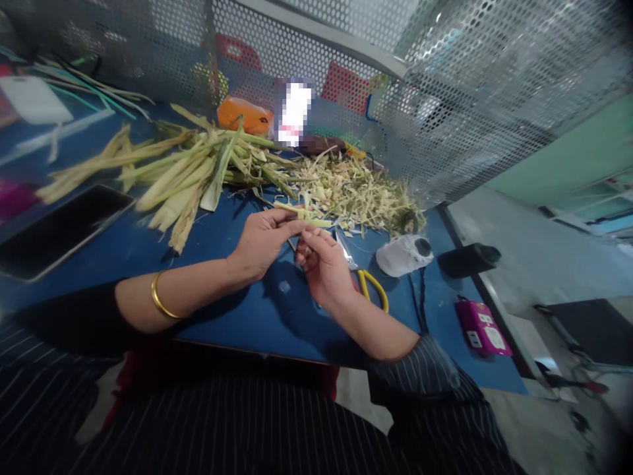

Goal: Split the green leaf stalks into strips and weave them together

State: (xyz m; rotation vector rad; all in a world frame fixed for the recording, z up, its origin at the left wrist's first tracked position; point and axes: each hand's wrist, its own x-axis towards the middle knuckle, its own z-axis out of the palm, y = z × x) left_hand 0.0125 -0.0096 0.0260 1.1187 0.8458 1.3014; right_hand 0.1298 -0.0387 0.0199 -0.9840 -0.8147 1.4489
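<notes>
Above the blue table (237,313), my left hand (262,241) pinches a pale green husk strip (309,214) between thumb and fingers. My right hand (324,260) meets it from the right, its fingertips closed on the lower part of the same strip. Just right of my right hand lie scissors with yellow handles (372,287), partly hidden behind it. Long dried husks (188,168) are heaped beyond my left hand, and a pile of small husk shreds (361,191) lies beyond my right hand.
A white roll (403,255), a black cylinder (469,260) and a magenta packet (482,326) lie on the right. At the left is a dark tablet-like device (64,227). An orange packet (244,117) sits before the perforated metal screen (306,43).
</notes>
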